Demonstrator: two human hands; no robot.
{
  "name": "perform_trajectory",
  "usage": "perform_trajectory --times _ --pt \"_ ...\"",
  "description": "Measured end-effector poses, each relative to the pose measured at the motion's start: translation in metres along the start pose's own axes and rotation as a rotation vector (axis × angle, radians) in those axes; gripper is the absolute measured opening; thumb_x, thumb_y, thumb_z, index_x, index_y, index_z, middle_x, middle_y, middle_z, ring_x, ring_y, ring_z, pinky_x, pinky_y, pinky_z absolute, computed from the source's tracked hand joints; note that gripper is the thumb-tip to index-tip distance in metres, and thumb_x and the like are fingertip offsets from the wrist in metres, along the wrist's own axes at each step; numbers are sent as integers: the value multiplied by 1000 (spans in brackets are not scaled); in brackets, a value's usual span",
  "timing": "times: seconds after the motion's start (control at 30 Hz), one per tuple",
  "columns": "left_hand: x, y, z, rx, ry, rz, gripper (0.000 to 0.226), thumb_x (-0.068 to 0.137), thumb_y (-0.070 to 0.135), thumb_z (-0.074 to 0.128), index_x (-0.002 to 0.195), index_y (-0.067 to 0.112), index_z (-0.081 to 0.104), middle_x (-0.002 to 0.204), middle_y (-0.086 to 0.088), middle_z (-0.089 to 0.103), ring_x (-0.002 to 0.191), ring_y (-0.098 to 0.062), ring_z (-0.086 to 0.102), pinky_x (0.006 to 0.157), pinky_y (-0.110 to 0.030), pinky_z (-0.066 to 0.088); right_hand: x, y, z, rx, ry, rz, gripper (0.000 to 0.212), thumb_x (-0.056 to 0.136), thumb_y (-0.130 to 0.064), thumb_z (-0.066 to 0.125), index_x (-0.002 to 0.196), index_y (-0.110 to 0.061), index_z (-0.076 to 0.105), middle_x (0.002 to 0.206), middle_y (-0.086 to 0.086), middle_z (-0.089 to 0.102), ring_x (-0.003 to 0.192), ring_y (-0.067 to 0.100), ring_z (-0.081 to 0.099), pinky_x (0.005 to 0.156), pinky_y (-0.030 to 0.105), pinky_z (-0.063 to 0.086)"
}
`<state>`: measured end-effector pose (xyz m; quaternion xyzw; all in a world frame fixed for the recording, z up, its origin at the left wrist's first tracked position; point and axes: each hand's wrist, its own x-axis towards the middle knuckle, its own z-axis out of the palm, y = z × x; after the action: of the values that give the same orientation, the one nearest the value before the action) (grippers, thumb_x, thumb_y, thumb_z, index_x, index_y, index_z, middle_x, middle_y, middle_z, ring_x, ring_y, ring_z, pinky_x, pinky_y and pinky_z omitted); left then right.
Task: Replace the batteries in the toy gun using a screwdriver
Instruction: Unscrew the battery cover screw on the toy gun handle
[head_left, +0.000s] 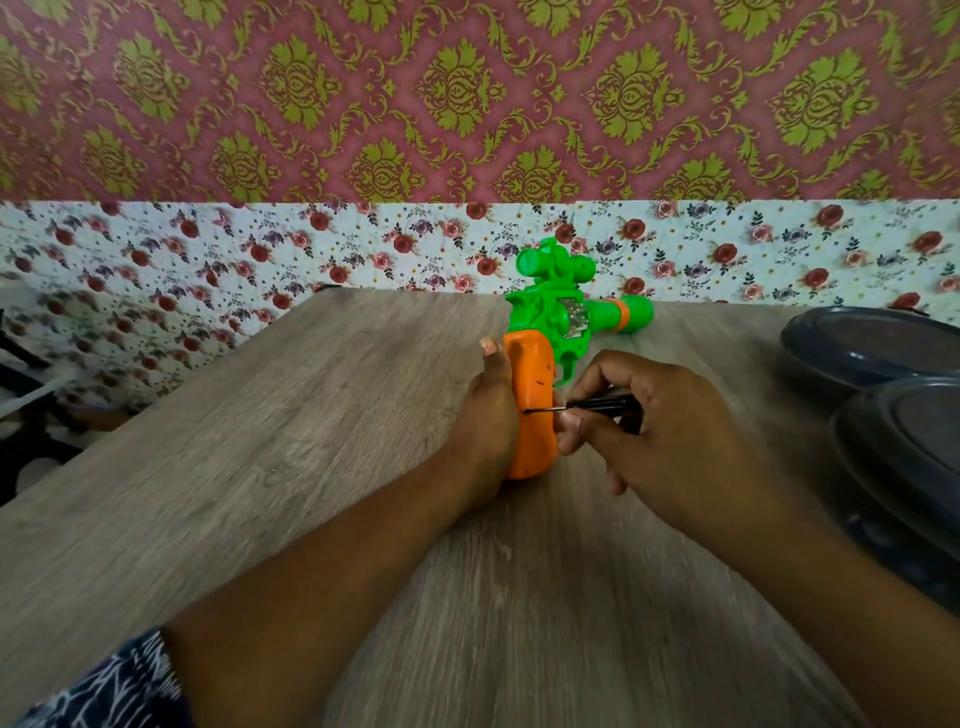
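Toy gun (558, 332) lies on the wooden tabletop (260, 467), its long axis running away from you, orange grip nearest you and green barrel aimed up and to the right toward the wall. Your left hand (485, 415) grips the orange grip. Your right hand (649, 426) pinches a black screwdriver (597, 404), held crosswise, tip pointing left and touching the grip's side.

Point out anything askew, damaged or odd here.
Nothing stands out. The left hand steadies the toy gun by its orange grip while the right hand holds the screwdriver, tip at the grip.
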<state>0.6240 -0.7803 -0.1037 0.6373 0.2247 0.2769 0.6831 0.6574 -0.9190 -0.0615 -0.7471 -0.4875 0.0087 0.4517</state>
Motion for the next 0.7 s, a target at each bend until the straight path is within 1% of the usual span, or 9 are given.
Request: perform_trajectory --times 0.07,0.17,0.23,0.27,0.3,0.43,0.53,0.6,0.7 --pt "-1 0 1 -7 2 8 58 97 49 8 98 20 59 70 4 61 51 -1 62 51 -14 50 1 2 2 -12 -7 -1 5 86 -14 61 81 -14 59 71 -3 70 49 -10 56 51 7 41" --pt "1 -1 0 -31 -7 2 61 96 52 8 100 18 59 73 2 64 69 -11 63 75 -27 50 1 5 5 -117 -5 18 21 84 -40 52 84 -20 58 74 -8 67 59 -5 57 52 11 41" --pt "2 -1 0 -35 -6 0 60 96 53 8 92 22 59 67 4 68 64 -10 65 72 -26 51 0 4 3 -219 12 29 37 80 -54 40 82 -20 56 70 -4 66 59 5 58 56 26 46" --pt "1 0 1 -45 -2 -2 58 96 54 8 87 24 58 60 6 69 58 -7 65 68 -24 51 -1 4 2 -252 23 21 42 81 -55 36 80 -18 55 67 -1 66 57 10 57 59 36 48" --pt "1 0 2 -59 4 -7 58 95 54 9 84 25 57 55 6 68 53 -5 65 67 -24 51 -2 3 2 -274 31 11 43 83 -53 35 78 -16 55 64 1 64 56 14 56 59 39 47" --pt "1 1 2 -75 12 -21 62 95 53 10 79 19 58 44 6 63 40 -3 60 63 -24 47 -1 3 4 -317 59 -46 21 89 -34 50 81 -15 53 65 -6 55 61 11 52 56 31 38" --pt "1 0 1 -52 7 -27 64 96 53 9 93 14 60 47 8 64 46 -4 62 65 -23 48 -1 2 3 -263 54 -57 8 86 -25 59 86 -18 56 79 -6 63 67 3 54 59 21 41" --pt "1 0 0 -18 28 -22 54 96 52 9 97 21 53 48 11 63 46 0 61 60 -19 48 0 2 2 -196 62 -58 5 84 -21 63 84 -20 58 79 -9 65 68 -2 56 59 13 41" --pt "1 -1 0 20 21 -13 50 97 50 8 91 24 51 45 14 61 42 4 59 58 -19 44 1 3 2 -99 64 -55 9 83 -16 63 79 -22 58 70 -12 64 67 1 60 60 10 44"
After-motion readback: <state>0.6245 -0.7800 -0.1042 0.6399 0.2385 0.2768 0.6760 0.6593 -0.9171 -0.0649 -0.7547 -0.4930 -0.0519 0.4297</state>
